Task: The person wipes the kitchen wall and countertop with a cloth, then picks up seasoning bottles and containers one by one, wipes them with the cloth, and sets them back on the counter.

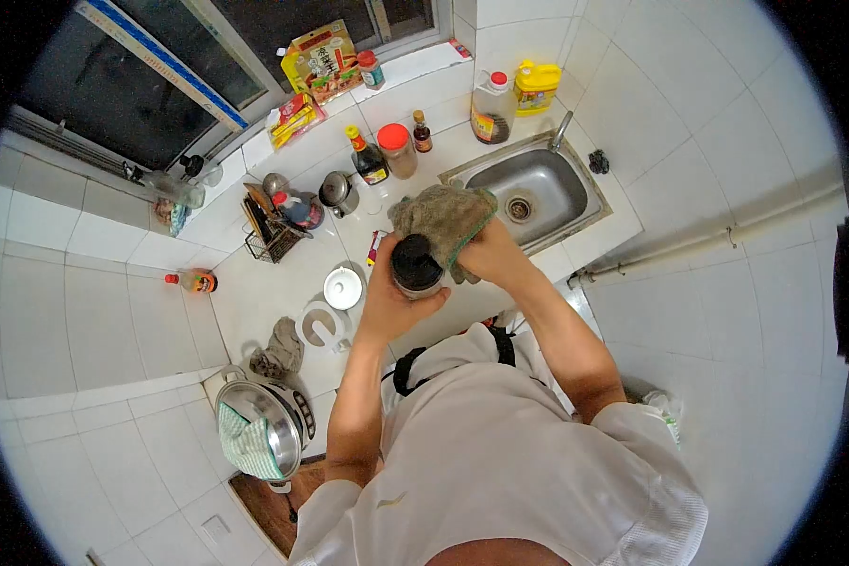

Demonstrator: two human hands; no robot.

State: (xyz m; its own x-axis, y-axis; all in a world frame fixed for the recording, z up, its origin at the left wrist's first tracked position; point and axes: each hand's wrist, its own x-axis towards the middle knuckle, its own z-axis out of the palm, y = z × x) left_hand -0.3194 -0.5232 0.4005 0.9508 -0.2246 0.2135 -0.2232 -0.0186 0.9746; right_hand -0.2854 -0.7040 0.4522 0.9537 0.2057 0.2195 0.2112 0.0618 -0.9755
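Note:
A jar with a black lid (416,262) is upright in my left hand (387,304), whose fingers wrap round its side. Just right of the jar, my right hand (489,255) grips a grey-brown cloth (441,219) with a green edge. The cloth hangs over the far side of the jar and partly hides my right fingers. Below and left of the jar, a white lidded pot (342,288) stands on the counter.
A metal sink (528,193) lies to the right. Bottles and a red-lidded jar (396,151) line the back wall. On the left are a utensil rack (272,236), a crumpled cloth (279,349) and a cooker (264,429) with a striped cloth.

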